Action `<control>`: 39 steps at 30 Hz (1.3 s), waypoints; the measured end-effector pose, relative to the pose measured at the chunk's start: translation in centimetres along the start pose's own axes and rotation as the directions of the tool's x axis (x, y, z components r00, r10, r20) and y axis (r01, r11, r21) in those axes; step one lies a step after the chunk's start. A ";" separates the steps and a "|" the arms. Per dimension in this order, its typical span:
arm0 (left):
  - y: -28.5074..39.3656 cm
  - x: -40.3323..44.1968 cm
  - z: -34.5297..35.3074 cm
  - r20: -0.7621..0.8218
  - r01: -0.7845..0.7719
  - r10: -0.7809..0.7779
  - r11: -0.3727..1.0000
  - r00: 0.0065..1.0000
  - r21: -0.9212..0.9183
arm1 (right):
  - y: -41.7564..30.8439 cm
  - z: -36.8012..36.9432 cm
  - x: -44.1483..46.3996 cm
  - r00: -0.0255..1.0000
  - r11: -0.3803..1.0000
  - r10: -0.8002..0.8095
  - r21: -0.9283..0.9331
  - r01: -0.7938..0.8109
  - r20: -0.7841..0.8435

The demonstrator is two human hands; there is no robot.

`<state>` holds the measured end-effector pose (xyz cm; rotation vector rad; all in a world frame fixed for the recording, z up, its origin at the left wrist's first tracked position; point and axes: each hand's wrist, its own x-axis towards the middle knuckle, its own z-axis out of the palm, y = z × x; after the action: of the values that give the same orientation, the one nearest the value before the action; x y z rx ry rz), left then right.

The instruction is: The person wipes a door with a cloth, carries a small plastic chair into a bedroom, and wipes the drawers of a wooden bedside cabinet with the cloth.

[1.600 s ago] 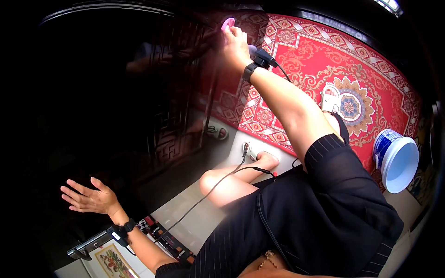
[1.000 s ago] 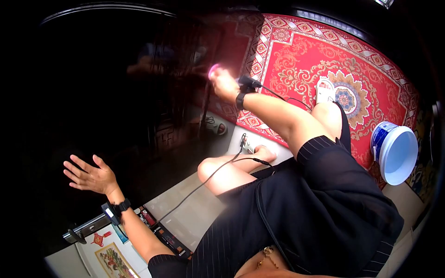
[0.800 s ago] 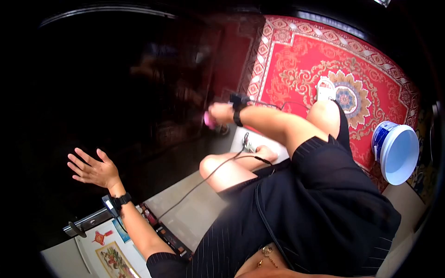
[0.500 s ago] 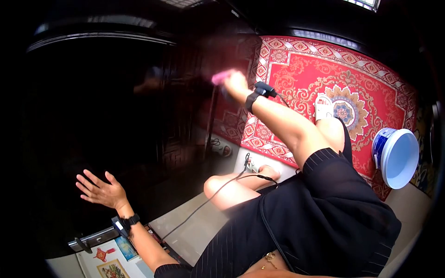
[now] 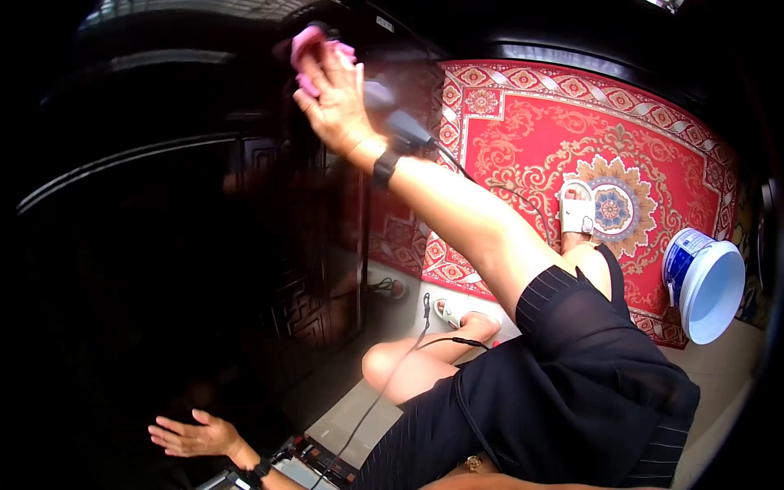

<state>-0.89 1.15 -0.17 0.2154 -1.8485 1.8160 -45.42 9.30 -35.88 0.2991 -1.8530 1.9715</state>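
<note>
A crumpled pink cloth (image 5: 306, 49) is under the fingers of my right hand (image 5: 336, 102), at the upper middle of the view. My right hand presses it against a glossy black panel (image 5: 163, 269) that reflects the rug and a sandal. A dark band with a cabled grey device sits at that wrist. Low on the left, my left hand (image 5: 200, 435) is open with its fingers stretched out in front of the dark panel. Whether its palm touches the surface I cannot tell.
A patterned red rug (image 5: 523, 147) covers the floor ahead. On the right, a white and blue bucket (image 5: 710, 290) stands at the rug's edge. My feet wear white sandals (image 5: 576, 208). A thin cable (image 5: 384, 380) hangs across my knee.
My right hand has moved up and to the left along the panel with the pink cloth. My left hand sits lower in the view, and the camera has shifted.
</note>
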 end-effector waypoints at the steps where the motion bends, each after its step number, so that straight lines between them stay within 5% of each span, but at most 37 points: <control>1: 0.2 0.0 0.0 0.006 -0.005 0.005 1.000 1.000 0.006 | 1.9 0.1 0.4 0.997 0.998 0.066 0.015 -0.065 -0.044; 5: 0.3 0.1 0.2 -0.008 -0.033 0.033 0.999 0.999 0.009 | 10.0 0.8 1.3 0.979 0.996 0.090 0.007 -0.090 -0.183; 11: 2.0 1.0 -0.8 -0.001 -0.048 0.048 0.999 0.999 0.008 | 20.5 0.6 1.8 0.921 0.935 0.349 -0.005 -0.355 -0.172; 15: 4.4 3.9 -1.7 0.107 -0.053 0.052 0.999 0.993 0.006 | 26.8 -0.8 2.8 0.820 0.825 0.556 -0.030 -0.564 -0.137; 19: 4.1 3.8 -1.3 0.063 -0.068 0.067 0.998 0.996 0.015 | 34.5 -1.4 0.8 0.615 0.618 0.786 0.062 -0.784 -0.065; 26: 3.3 2.6 0.3 -0.012 -0.055 0.055 0.998 0.998 -0.001 | 39.7 -0.3 -11.5 0.472 0.472 0.881 -0.001 -0.882 0.032; 34: 0.0 1.0 2.0 -0.081 -0.061 0.062 0.998 0.995 0.018 | 22.9 0.9 -35.8 -0.089 -0.086 0.967 -0.023 -0.996 0.240; 39: -0.3 0.8 2.4 -0.094 -0.025 0.026 1.000 0.995 0.013 | 10.8 0.8 -51.2 -0.530 -0.563 0.625 -0.140 -0.815 0.572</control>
<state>-2.04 -1.04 0.61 0.1090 -1.7828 1.8230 -4.65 0.41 -67.53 -2.0679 -1.5432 3.8325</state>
